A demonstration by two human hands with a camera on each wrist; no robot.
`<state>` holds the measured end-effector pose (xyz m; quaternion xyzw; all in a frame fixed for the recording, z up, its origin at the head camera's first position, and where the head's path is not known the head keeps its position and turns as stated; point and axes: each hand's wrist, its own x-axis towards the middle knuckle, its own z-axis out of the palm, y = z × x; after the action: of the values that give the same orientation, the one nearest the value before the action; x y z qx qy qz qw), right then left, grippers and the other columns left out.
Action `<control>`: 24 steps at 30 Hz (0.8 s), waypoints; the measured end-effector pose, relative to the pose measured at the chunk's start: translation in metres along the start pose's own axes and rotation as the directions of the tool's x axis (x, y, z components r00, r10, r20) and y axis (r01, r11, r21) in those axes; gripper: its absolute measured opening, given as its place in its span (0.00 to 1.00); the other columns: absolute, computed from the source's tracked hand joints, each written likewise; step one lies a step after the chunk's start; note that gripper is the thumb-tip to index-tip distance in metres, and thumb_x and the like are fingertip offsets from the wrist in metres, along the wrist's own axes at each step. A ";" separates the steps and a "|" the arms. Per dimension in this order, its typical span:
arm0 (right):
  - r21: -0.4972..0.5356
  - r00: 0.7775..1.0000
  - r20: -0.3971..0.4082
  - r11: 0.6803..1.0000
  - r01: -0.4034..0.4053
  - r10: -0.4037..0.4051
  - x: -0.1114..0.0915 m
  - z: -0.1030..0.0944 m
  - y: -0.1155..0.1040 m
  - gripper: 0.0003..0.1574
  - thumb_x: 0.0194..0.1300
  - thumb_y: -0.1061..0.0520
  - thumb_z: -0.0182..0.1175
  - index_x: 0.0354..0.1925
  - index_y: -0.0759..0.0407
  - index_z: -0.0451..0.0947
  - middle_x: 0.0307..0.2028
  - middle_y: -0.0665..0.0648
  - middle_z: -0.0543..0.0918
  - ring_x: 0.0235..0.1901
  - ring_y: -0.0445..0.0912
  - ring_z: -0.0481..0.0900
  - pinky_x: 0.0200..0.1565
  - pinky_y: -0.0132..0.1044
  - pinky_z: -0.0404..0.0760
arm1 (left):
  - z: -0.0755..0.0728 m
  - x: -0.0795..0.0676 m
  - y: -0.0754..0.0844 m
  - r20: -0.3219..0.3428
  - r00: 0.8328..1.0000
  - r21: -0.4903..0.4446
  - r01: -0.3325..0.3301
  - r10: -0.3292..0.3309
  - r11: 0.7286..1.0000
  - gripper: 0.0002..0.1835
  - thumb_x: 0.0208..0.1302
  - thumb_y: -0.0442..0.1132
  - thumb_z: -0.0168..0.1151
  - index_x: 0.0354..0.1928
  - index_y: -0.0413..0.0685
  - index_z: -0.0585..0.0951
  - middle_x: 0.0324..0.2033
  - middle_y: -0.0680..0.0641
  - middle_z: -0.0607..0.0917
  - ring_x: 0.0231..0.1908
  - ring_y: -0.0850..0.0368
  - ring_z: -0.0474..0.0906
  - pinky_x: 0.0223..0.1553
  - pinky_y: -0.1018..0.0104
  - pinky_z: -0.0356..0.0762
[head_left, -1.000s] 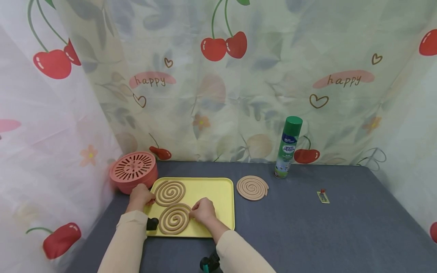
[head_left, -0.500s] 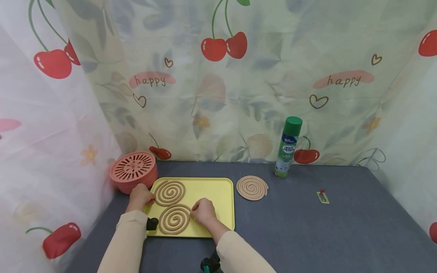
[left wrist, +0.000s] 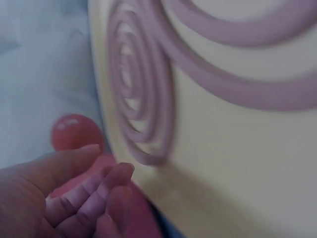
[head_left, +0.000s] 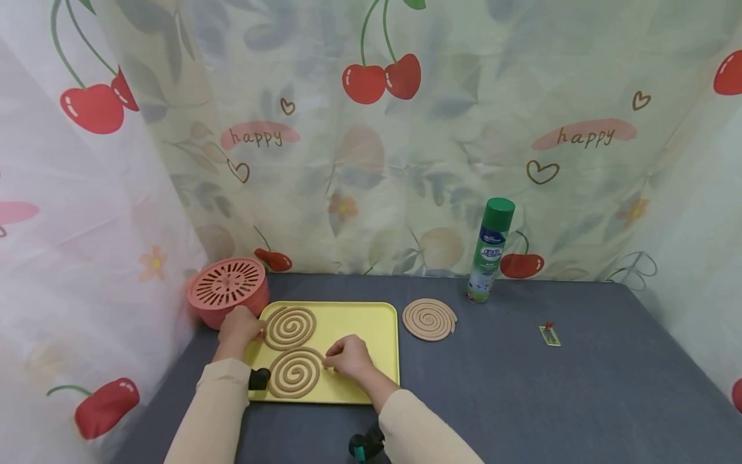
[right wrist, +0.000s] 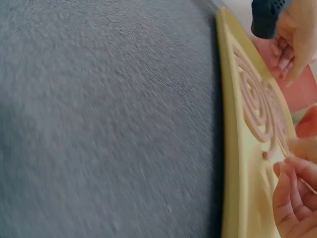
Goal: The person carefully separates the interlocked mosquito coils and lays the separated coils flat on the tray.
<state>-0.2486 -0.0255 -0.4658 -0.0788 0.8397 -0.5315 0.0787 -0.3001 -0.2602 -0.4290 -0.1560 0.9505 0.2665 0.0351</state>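
Note:
Two brown mosquito coils (head_left: 290,327) lie flat on a yellow tray (head_left: 365,322), one behind the other. My left hand (head_left: 239,328) is at the tray's left edge, beside the rear coil. In the left wrist view its fingers (left wrist: 89,198) are loosely bent, thumb apart, with nothing between them. My right hand (head_left: 349,357) hovers over the tray just right of the front mosquito coil (head_left: 294,372). The right wrist view shows its fingers (right wrist: 285,193) loosely bent close to the coil's outer end, a small gap between.
A round pink slotted container (head_left: 227,287) stands behind my left hand. Right of the tray lies another tightly wound mosquito coil (head_left: 429,319). Farther right are a green spray can (head_left: 489,251) and a small metal piece with a red part (head_left: 549,334). A patterned curtain (head_left: 371,161) closes the back.
My right hand has shifted slightly right, away from the front coil. My left hand has lifted a little by the rear coil. Both coils have stayed nearly in place.

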 end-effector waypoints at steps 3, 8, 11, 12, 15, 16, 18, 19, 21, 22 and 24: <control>0.109 0.999 0.043 0.994 0.001 -0.006 0.001 -0.010 0.000 0.12 0.53 0.63 0.66 0.36 0.70 0.81 0.27 0.59 0.83 0.19 0.42 0.76 0.24 0.34 0.77 | -0.004 -0.002 0.010 -0.022 0.999 -0.023 -0.041 0.040 0.999 0.13 0.57 0.44 0.60 0.21 0.43 0.79 0.16 0.49 0.78 0.22 0.55 0.72 0.25 0.63 0.66; 0.190 0.994 0.104 0.982 0.007 -0.027 0.003 -0.027 0.002 0.20 0.56 0.58 0.66 0.45 0.69 0.80 0.39 0.62 0.84 0.32 0.47 0.82 0.37 0.41 0.80 | -0.002 -0.004 0.022 0.006 0.979 -0.126 -0.200 0.203 0.972 0.16 0.59 0.43 0.61 0.41 0.36 0.83 0.38 0.37 0.84 0.40 0.44 0.78 0.40 0.55 0.75; 0.197 0.993 0.115 0.980 0.004 -0.028 0.003 -0.038 0.003 0.22 0.56 0.57 0.66 0.48 0.68 0.79 0.44 0.62 0.84 0.38 0.48 0.83 0.42 0.43 0.79 | 0.002 -0.005 0.027 0.037 0.965 -0.199 -0.248 0.260 0.948 0.17 0.60 0.39 0.61 0.46 0.32 0.81 0.45 0.32 0.81 0.46 0.40 0.77 0.44 0.54 0.76; 0.194 0.994 0.110 0.981 0.006 -0.027 0.003 -0.042 0.004 0.23 0.56 0.56 0.66 0.48 0.67 0.79 0.46 0.62 0.83 0.40 0.48 0.83 0.43 0.43 0.79 | 0.003 -0.005 0.028 0.051 0.962 -0.222 -0.249 0.267 0.943 0.18 0.61 0.38 0.60 0.47 0.31 0.80 0.45 0.32 0.81 0.46 0.39 0.78 0.43 0.55 0.77; 0.183 0.995 0.095 0.983 0.005 -0.023 0.003 -0.055 0.005 0.24 0.56 0.55 0.66 0.50 0.66 0.79 0.49 0.62 0.82 0.43 0.50 0.82 0.45 0.43 0.78 | 0.007 -0.006 0.034 0.078 0.959 -0.265 -0.244 0.273 0.933 0.19 0.62 0.37 0.59 0.50 0.31 0.78 0.46 0.31 0.81 0.45 0.40 0.79 0.40 0.58 0.78; 0.179 0.996 0.089 0.984 0.006 -0.022 0.003 -0.059 0.006 0.24 0.57 0.55 0.66 0.50 0.66 0.78 0.50 0.62 0.82 0.44 0.51 0.82 0.47 0.44 0.78 | 0.009 -0.007 0.036 0.089 0.957 -0.276 -0.243 0.277 0.930 0.19 0.62 0.37 0.59 0.51 0.31 0.77 0.47 0.32 0.81 0.45 0.40 0.79 0.39 0.59 0.78; 0.169 0.997 0.078 0.986 0.015 -0.029 0.003 -0.069 0.008 0.25 0.57 0.54 0.65 0.51 0.64 0.78 0.52 0.62 0.81 0.48 0.52 0.81 0.50 0.45 0.76 | 0.012 -0.007 0.042 0.108 0.951 -0.283 -0.250 0.290 0.926 0.20 0.62 0.38 0.59 0.53 0.32 0.77 0.49 0.32 0.80 0.47 0.40 0.79 0.42 0.58 0.78; 0.168 0.997 0.073 0.986 0.018 -0.030 0.003 -0.074 0.009 0.26 0.57 0.54 0.65 0.52 0.64 0.77 0.53 0.62 0.80 0.50 0.53 0.80 0.52 0.47 0.75 | 0.014 -0.008 0.046 0.116 0.948 -0.283 -0.256 0.298 0.924 0.21 0.62 0.39 0.59 0.53 0.32 0.77 0.51 0.32 0.79 0.49 0.40 0.78 0.44 0.57 0.78; 0.164 0.997 0.069 0.986 0.028 -0.040 0.003 -0.083 0.012 0.26 0.57 0.54 0.65 0.53 0.64 0.77 0.54 0.62 0.79 0.53 0.55 0.78 0.54 0.48 0.74 | 0.018 -0.010 0.053 0.136 0.939 -0.296 -0.265 0.315 0.918 0.23 0.61 0.40 0.60 0.55 0.34 0.75 0.54 0.33 0.77 0.53 0.39 0.75 0.48 0.53 0.76; 0.161 0.996 0.069 0.986 0.035 -0.047 0.003 -0.088 0.014 0.27 0.57 0.54 0.65 0.54 0.64 0.76 0.55 0.63 0.78 0.54 0.55 0.76 0.55 0.48 0.73 | 0.020 -0.011 0.057 0.147 0.932 -0.300 -0.277 0.331 0.913 0.24 0.61 0.40 0.60 0.56 0.34 0.75 0.55 0.33 0.76 0.55 0.39 0.73 0.50 0.52 0.74; 0.145 0.996 0.072 0.988 0.049 -0.060 0.002 -0.097 0.018 0.27 0.58 0.54 0.65 0.55 0.64 0.75 0.56 0.63 0.77 0.56 0.56 0.75 0.56 0.48 0.73 | 0.025 -0.013 0.065 0.163 0.916 -0.323 -0.301 0.366 0.897 0.25 0.61 0.40 0.61 0.58 0.34 0.73 0.57 0.33 0.74 0.58 0.38 0.70 0.53 0.49 0.72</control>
<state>-0.2721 0.0670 -0.4410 -0.1161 0.7933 -0.5890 0.1013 -0.3084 -0.1911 -0.4166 0.0370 0.9035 0.4211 0.0701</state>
